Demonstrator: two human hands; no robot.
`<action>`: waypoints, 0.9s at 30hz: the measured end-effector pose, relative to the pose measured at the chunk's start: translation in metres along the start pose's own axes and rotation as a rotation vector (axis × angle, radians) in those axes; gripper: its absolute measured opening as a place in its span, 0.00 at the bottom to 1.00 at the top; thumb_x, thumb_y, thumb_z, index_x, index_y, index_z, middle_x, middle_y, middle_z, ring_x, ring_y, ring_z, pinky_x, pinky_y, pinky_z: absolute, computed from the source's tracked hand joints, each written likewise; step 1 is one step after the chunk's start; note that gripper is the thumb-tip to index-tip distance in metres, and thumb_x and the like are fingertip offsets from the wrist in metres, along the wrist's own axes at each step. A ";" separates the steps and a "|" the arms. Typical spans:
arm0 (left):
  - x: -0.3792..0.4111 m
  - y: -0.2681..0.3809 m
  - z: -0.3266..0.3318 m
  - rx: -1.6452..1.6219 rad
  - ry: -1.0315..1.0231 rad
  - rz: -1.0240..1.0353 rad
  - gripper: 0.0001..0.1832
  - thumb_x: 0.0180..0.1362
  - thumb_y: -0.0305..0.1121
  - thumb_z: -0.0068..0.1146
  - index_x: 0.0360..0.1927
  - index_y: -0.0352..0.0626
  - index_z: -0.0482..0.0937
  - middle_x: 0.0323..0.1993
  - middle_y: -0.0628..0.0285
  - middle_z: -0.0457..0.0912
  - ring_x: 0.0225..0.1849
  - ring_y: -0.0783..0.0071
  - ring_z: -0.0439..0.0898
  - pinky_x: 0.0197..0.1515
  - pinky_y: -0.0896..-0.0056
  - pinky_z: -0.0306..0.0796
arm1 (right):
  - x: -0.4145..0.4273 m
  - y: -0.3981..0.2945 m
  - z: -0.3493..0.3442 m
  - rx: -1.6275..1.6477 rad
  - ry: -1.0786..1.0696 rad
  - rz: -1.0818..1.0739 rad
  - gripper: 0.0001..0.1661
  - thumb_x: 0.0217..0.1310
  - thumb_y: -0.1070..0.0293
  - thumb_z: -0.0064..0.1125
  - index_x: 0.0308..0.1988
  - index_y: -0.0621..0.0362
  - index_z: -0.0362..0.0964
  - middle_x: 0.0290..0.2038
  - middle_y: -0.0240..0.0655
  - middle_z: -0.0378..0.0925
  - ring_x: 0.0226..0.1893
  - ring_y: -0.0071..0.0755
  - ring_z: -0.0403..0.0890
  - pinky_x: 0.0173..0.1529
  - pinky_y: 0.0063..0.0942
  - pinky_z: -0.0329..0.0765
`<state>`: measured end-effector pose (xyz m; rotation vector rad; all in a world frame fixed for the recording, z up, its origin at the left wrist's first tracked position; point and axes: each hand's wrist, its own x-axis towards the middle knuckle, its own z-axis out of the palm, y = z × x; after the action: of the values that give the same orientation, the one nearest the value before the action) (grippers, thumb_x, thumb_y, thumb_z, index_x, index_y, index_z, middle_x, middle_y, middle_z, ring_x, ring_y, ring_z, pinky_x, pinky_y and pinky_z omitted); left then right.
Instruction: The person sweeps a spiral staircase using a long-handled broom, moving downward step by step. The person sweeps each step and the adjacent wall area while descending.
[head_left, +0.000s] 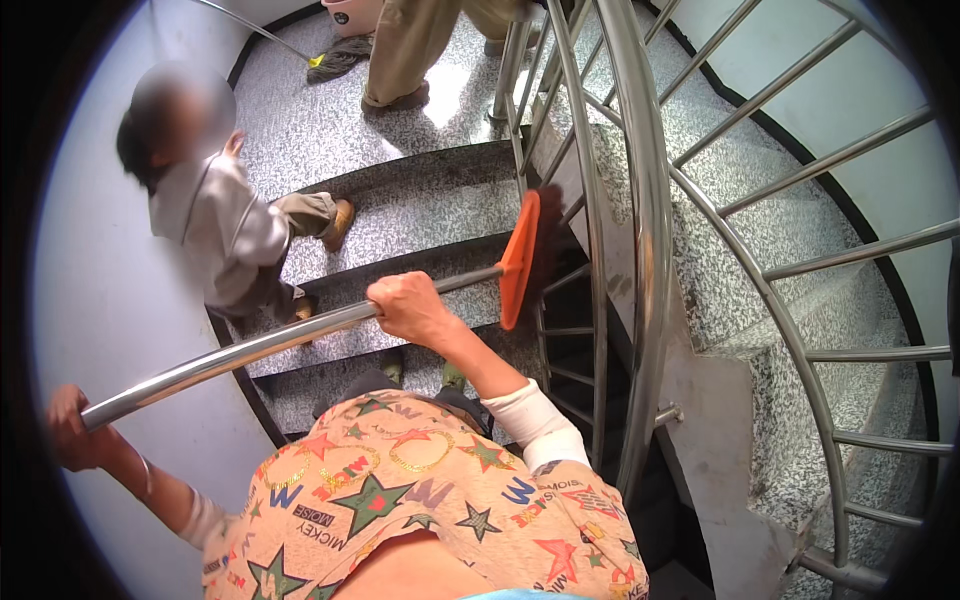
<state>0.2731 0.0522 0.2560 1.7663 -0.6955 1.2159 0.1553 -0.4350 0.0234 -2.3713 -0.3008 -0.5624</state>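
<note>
A long metal broom handle (247, 354) slants across in front of me, above the stairs. Near its lower left end, my left hand (79, 431) is wrapped around it. My right hand (411, 306) grips the same handle further up, closer to the broom head. The orange broom head (519, 259) with dark, blurred bristles (550, 225) is held by the metal railing at the right side of the steps. Whether the bristles touch the bars, I cannot tell. Speckled stone steps (427, 217) with dark edges lie beneath the broom.
A small person (232, 225) in a light top stands on the steps at left, by the white wall (120, 285). Above, another person's trousered leg (409, 49) is on the landing near a mop (337, 60) and a pink bucket (356, 15). The curved steel railing (637, 187) borders the right.
</note>
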 end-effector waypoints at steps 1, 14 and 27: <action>-0.010 -0.006 0.000 -0.251 0.010 -0.131 0.15 0.52 0.18 0.39 0.13 0.44 0.60 0.12 0.68 0.55 0.12 0.77 0.56 0.17 0.77 0.51 | 0.012 0.000 0.002 -0.059 -0.046 -0.026 0.04 0.35 0.73 0.54 0.17 0.56 0.65 0.17 0.38 0.72 0.21 0.42 0.77 0.25 0.36 0.72; -0.222 0.005 0.165 -1.320 -0.022 -1.340 0.16 0.54 0.28 0.41 0.13 0.51 0.55 0.10 0.72 0.53 0.15 0.80 0.56 0.33 0.74 0.60 | -0.056 0.180 0.086 -0.447 -0.208 0.318 0.02 0.38 0.73 0.53 0.18 0.56 0.69 0.21 0.37 0.73 0.29 0.43 0.76 0.34 0.40 0.70; -0.084 -0.161 0.118 -1.589 -0.002 -0.957 0.21 0.58 0.23 0.38 0.11 0.52 0.51 0.07 0.74 0.50 0.11 0.84 0.48 0.24 0.78 0.56 | 0.105 0.047 0.099 -0.452 -0.115 0.209 0.06 0.36 0.71 0.53 0.14 0.54 0.65 0.15 0.38 0.71 0.20 0.40 0.76 0.26 0.34 0.70</action>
<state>0.4257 0.0225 0.1051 0.5014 -0.4270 -0.1559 0.2958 -0.3976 -0.0205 -2.8324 0.0326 -0.4283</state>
